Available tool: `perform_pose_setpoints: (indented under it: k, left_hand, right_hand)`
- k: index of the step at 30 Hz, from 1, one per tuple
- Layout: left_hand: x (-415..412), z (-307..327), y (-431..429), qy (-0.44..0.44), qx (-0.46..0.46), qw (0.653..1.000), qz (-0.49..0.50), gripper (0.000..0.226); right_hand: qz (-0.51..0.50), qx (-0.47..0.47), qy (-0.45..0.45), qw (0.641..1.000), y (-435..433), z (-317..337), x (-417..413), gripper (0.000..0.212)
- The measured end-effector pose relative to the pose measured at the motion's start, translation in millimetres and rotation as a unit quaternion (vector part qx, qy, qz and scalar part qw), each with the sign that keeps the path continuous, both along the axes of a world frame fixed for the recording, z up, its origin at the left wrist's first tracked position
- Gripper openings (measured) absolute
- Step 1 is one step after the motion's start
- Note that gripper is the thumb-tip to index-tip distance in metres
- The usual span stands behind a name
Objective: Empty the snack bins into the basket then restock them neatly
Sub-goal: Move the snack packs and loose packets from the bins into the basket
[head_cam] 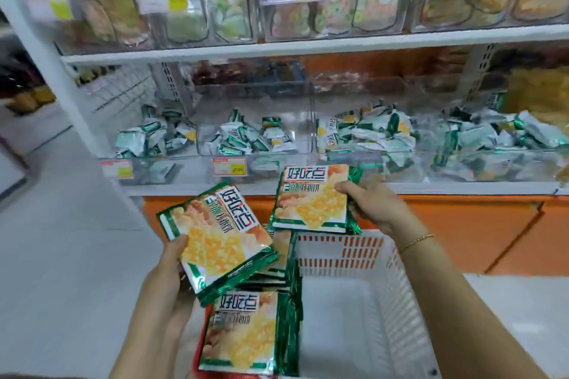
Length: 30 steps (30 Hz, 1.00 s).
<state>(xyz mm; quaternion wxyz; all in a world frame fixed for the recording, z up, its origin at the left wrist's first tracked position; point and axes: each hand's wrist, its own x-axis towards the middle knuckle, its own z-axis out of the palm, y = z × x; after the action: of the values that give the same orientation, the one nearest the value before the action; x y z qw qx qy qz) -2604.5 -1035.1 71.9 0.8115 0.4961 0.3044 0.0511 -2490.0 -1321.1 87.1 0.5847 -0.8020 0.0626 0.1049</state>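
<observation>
Left grip (167, 278) was curled round a tilted stack of packets (221, 243). Right grip (372, 203) pinched a second stack (314, 197) over the far rim of the basket (338, 252). Further packets (243, 332) stood in its near left. Risk noted: the glossy wrappers (loosely stacked) could slide apart and spill onto the floor (61, 255) short of the far bins (255, 144).

好吃点, bold black characters, on three packets: left packet (221, 240) over the basket's (338, 252) left rim, far packet (311, 197) above its far rim, near packet (243, 329) inside it (smaller line beneath: not surely legible). Price tags (229, 166) beyond the basket: blurred, unreadable.
</observation>
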Motion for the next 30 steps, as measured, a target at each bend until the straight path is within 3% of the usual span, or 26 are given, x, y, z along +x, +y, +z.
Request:
perform_pose_setpoints:
  k: [4,10,15,22,27,30]
  left_hand:
    - [-25,-17,15,0.024,-0.023,0.998,0.057,0.027]
    - [-50,-55,1,0.116,-0.052,0.991,0.049,0.028]
    - [-63,-82,-24,0.182,-0.073,0.979,0.053,0.015]
    - [-72,-103,-47,0.18,-0.133,0.97,0.095,0.002]
    - [-72,-90,-57,0.163,-0.168,0.961,0.145,0.02]
    - [-70,-86,-57,0.174,-0.138,0.963,0.15,0.003]
  right_hand:
    - [0.042,0.014,0.088,0.995,45,-51,6,0.044]
    - [0.05,0.056,0.154,0.985,80,-101,9,0.04]
    - [0.054,0.02,0.123,0.991,102,-120,7,0.035]
    - [0.055,0.0,0.061,0.997,112,-127,2,0.027]
    - [0.056,-0.019,0.023,0.998,110,-129,-3,0.03]
    - [0.049,-0.01,0.026,0.998,106,-128,-4,0.026]
